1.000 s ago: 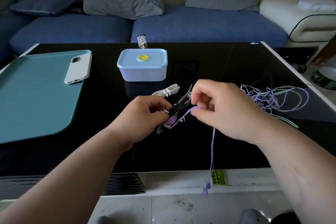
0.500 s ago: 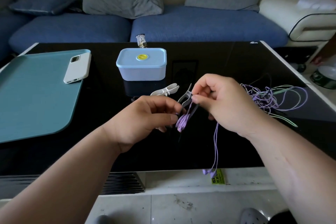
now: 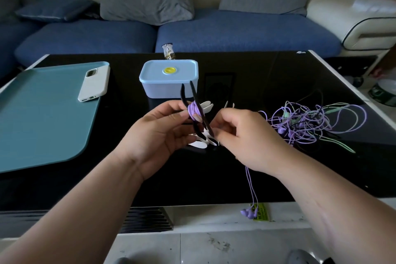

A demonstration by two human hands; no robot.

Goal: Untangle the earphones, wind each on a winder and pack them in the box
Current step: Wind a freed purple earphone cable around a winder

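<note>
My left hand (image 3: pixel 158 135) grips the black winder (image 3: pixel 193 92) wrapped with purple earphone cable (image 3: pixel 193 111), while my right hand (image 3: pixel 250 139) pinches its loose length, earbuds (image 3: pixel 248 213) dangling.

Soft, even daylight here, the glossy black glass tabletop (image 3: pixel 267 75) throws faint reflections, wide-angle lens bends the edges, top-right corner's motion-blurred.
</note>
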